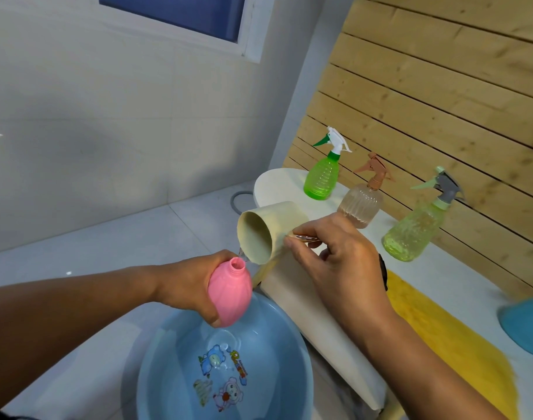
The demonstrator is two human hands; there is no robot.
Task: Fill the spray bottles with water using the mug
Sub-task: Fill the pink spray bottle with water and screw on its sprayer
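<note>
— Head view first: what fills most of it?

— Pale tiled wall and floor on the left, a slatted wooden wall (441, 95) on the right, and a window (180, 13) at the top. Below the slats runs a white table (289, 183), with a yellow cloth (447, 325) and a blue cloth (522, 322) lying on it.

— And lower down?

— A blue basin (180, 344) on the floor, cartoon animals printed inside it, directly under the hands.

— Where are the bottles?

— Three stand upright on the table along the slats, sprayers on: a green bottle (321, 178) farthest, a brown-topped clear bottle (362, 204) in the middle, a pale green bottle (413, 228) nearest.

— The mug?

— The cream mug (271, 228) is tipped almost flat, long axis running right to left, mouth facing left and a little down. The right hand (341, 262) holds it by the handle side, fingers curled round it. A thin stream of water leaves its lip.

— Into what?

— The pink bottle (230, 294), capless, over the basin, long axis tilted, neck pointing up toward the mug's lip. The left hand (192, 286) grips its body, fingers wrapped round it.
</note>
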